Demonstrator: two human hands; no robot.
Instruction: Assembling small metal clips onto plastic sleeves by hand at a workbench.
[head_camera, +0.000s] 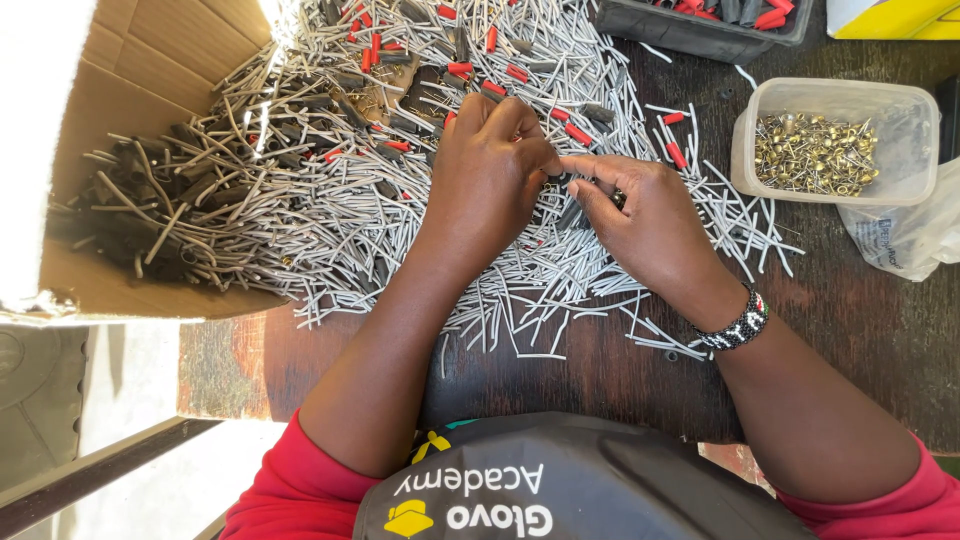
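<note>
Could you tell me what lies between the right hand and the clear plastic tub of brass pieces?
In the head view, loose grey tubes and red sleeves lie on dark wood between right hand and tub.

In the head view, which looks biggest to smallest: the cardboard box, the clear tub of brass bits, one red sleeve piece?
1. Cardboard box, by far the largest, though it runs off frame.
2. Clear tub of brass pieces.
3. Red sleeve piece, tiny beside both.

Matt grey plastic tubes (520, 290); worn dark wooden table (860, 320); translucent plastic tub (835, 95) of shiny brass-coloured metal pins (815, 152); matt cardboard box (130, 70).
</note>
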